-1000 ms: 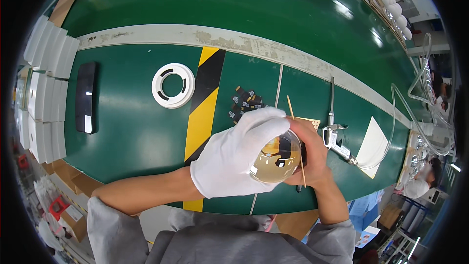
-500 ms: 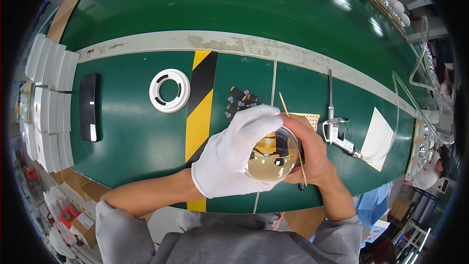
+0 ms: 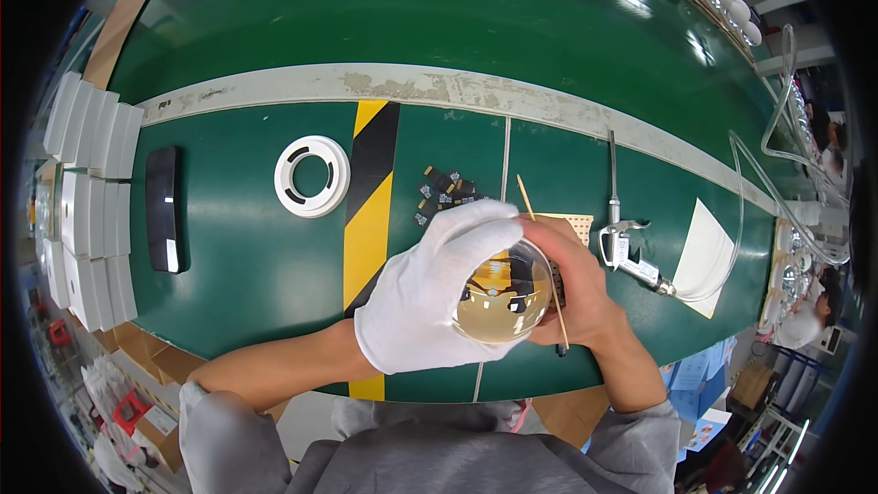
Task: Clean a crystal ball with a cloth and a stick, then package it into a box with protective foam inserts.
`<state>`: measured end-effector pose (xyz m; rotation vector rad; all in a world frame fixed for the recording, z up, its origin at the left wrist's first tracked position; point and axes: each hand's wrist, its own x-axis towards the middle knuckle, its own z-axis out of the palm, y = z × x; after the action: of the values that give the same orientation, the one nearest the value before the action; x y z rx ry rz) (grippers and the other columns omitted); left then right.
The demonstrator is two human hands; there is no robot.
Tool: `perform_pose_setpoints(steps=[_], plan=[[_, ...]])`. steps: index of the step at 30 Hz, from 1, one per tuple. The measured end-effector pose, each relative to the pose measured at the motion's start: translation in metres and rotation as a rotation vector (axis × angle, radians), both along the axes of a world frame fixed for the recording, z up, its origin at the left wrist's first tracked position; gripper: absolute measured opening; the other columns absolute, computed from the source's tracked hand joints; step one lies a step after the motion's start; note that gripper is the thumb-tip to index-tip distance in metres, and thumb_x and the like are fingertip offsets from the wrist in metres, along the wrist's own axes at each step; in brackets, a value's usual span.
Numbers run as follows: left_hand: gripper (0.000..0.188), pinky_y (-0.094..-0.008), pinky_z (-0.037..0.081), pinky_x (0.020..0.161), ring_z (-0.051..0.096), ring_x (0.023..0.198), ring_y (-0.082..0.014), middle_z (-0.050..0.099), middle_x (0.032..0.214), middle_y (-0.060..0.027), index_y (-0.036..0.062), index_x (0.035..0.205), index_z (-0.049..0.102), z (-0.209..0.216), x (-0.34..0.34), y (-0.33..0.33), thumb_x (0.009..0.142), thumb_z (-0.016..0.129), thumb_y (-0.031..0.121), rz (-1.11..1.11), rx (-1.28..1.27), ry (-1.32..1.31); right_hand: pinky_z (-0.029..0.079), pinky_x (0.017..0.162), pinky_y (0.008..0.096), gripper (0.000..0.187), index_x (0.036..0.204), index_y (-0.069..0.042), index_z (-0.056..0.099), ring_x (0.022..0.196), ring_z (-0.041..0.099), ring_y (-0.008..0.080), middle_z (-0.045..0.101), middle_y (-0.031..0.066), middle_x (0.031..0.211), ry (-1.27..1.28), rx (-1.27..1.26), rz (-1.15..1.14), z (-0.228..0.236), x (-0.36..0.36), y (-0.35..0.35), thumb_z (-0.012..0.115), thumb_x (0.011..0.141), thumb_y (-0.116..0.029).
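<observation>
Green tabletop (image 3: 238, 288) — hands (image 3: 412, 297) near front edge (image 3: 430, 399)

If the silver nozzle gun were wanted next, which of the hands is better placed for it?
Probably the right hand: it is nearer the silver nozzle gun. The gloved left hand is farther off, across the shiny ball. Both hands are at the ball, though.
</observation>
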<state>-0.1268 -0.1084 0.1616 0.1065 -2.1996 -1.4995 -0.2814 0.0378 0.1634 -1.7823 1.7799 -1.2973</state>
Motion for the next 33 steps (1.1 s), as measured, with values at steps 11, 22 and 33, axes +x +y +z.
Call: perform_pose_setpoints(steps=[11,22,33], plan=[[0.088,-0.0399,0.054,0.090,0.061,0.113,-0.0365,0.050,0.137,-0.0183,0.0077,0.136,0.048,0.0046,0.0016,0.0034,0.061,0.093,0.015,0.005,0.012,-0.002,0.055,0.091,0.0405,0.084,0.136,0.003,0.050,0.112,0.064,0.0395,0.059,0.0243,0.129,0.005,0.027,0.016,0.0041,-0.0027,0.0022,0.090,0.063,-0.011],[0.082,-0.0387,0.059,0.083,0.067,0.106,-0.0349,0.051,0.138,-0.0144,0.0112,0.135,0.049,0.0046,0.0006,0.0028,0.065,0.090,0.020,0.036,0.027,-0.016,0.056,0.089,0.0413,0.085,0.137,0.002,0.049,0.109,0.064,0.0406,0.059,0.0240,0.129,0.058,0.028,0.000,0.0050,-0.0004,-0.0007,0.089,0.063,-0.011],[0.081,-0.0381,0.059,0.082,0.067,0.105,-0.0343,0.052,0.137,-0.0144,0.0111,0.134,0.050,0.0028,0.0011,0.0042,0.064,0.090,0.019,0.050,0.046,-0.003,0.056,0.089,0.0413,0.080,0.134,0.004,0.052,0.108,0.066,0.0396,0.062,0.0237,0.126,0.035,-0.010,-0.015,0.0060,0.0011,-0.0031,0.087,0.063,-0.008]])
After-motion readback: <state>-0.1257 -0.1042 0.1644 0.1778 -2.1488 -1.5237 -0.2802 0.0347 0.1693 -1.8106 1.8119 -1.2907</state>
